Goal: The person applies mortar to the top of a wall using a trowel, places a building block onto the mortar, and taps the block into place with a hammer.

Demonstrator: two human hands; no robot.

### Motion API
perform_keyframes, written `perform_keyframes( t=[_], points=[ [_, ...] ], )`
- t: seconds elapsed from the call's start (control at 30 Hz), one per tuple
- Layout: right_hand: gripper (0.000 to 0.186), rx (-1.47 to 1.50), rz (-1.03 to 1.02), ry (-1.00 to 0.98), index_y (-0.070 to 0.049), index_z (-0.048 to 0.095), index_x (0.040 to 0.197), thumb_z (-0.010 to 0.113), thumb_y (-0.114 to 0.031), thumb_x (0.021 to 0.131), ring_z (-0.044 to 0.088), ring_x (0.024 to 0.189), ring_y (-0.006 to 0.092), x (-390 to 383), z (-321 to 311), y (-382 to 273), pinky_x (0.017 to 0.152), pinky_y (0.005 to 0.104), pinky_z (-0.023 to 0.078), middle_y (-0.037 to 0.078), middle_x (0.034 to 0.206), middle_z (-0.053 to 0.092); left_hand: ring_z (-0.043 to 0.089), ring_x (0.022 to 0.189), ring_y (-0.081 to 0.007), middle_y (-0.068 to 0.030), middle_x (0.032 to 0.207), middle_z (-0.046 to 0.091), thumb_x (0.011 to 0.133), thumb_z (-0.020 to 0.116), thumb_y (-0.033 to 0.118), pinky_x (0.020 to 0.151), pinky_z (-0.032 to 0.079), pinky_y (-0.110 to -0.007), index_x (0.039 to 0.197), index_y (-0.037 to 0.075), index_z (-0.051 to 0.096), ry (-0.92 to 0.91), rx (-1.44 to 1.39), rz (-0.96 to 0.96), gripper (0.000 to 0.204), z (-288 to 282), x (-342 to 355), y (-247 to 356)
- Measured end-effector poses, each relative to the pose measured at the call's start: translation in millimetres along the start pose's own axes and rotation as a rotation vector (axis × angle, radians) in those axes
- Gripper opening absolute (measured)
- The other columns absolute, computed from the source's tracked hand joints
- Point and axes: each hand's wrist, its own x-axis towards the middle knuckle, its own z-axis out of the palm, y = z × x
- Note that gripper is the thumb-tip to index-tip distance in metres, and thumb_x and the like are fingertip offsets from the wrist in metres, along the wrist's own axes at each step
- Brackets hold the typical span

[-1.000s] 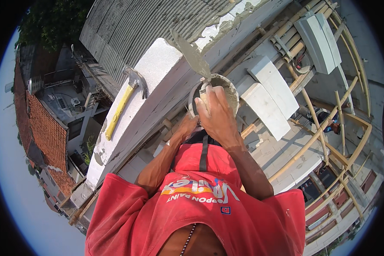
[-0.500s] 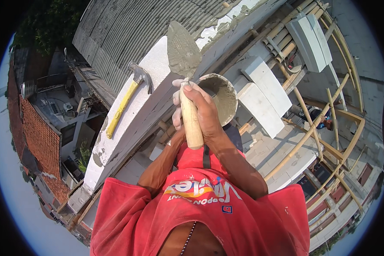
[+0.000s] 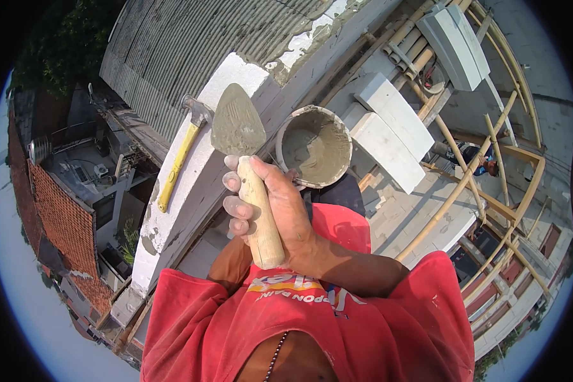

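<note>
My right hand grips the pale wooden handle of a pointing trowel, its mortar-smeared blade angled up and left. My left hand is mostly hidden behind it, with a little showing at the lower left rim of a bucket, which it appears to hold. Wet grey mortar lines the inside of the bucket. A yellow-handled claw hammer lies on the white block ledge, left of the blade.
Corrugated roofing runs beyond the ledge. Pale blocks rest on the right, beside bamboo scaffolding. A person is lower down among the poles. A tiled roof lies below at left.
The trowel has moved down and left, off the bucket's top and nearer my body, uncovering the bucket's inside. My right hand has turned, showing the whole handle and its fingertips.
</note>
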Motion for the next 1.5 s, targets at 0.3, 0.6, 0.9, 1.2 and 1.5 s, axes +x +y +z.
perform_keyframes(
  t=[0.3, 0.6, 0.9, 1.2, 1.5],
  points=[
    [0.041, -0.606, -0.054, 0.423, -0.003, 0.057, 0.127, 0.056, -0.035, 0.102, 0.055, 0.050, 0.0170, -70.6, -129.9, -120.8, 0.042, 0.0332, 0.048, 0.006, 0.085, 0.053, 0.071, 0.104, -0.0331, -0.0203, 0.117, 0.064, 0.103, 0.047, 0.008, 0.088, 0.063, -0.043, 0.124, -0.006, 0.050, 0.169, -0.079, -0.059, 0.025, 33.7, 28.4, 5.3],
    [0.093, -0.803, -0.092, 0.720, 0.005, 0.059, 0.125, 0.037, -0.080, 0.095, 0.073, 0.064, 0.0264, -79.4, -213.5, -192.8, 0.054, 0.0329, 0.057, 0.017, 0.089, 0.071, 0.066, 0.114, -0.0399, -0.0256, 0.124, 0.060, 0.107, 0.040, 0.009, 0.102, 0.058, -0.050, 0.117, -0.009, 0.049, 0.054, -0.117, -0.144, 0.023, 73.3, 91.0, 20.1],
    [0.074, -0.656, -0.493, 1.067, 0.001, 0.063, 0.124, 0.047, -0.067, 0.101, 0.072, 0.070, 0.0197, -151.5, -317.9, -213.7, 0.063, 0.0303, 0.057, 0.010, 0.079, 0.067, 0.067, 0.114, -0.0434, -0.0299, 0.123, 0.060, 0.106, 0.045, 0.011, 0.100, 0.059, -0.051, 0.116, -0.011, 0.050, 0.035, -0.103, -0.047, 0.025, 153.4, 202.5, 79.1],
    [0.054, -0.569, -0.526, 1.116, 0.001, 0.064, 0.119, 0.049, -0.049, 0.106, 0.073, 0.072, 0.0202, -129.1, -361.9, -225.1, 0.061, 0.0290, 0.056, 0.011, 0.082, 0.068, 0.065, 0.114, -0.0404, -0.0221, 0.117, 0.056, 0.107, 0.047, 0.013, 0.102, 0.058, -0.056, 0.109, -0.007, 0.049, 0.034, 0.030, -0.015, 0.020, 255.4, 398.8, 155.7],
    [0.044, -0.210, -0.386, 1.356, -0.003, 0.065, 0.120, 0.050, -0.042, 0.105, 0.066, 0.070, 0.0162, -62.2, -428.4, -232.9, 0.063, 0.0291, 0.053, 0.007, 0.083, 0.063, 0.062, 0.118, -0.0418, -0.0262, 0.121, 0.055, 0.104, 0.048, 0.006, 0.109, 0.054, -0.055, 0.109, -0.006, 0.047, -0.017, 0.109, -0.059, 0.013, 362.3, 700.5, 196.1]
  ],
)
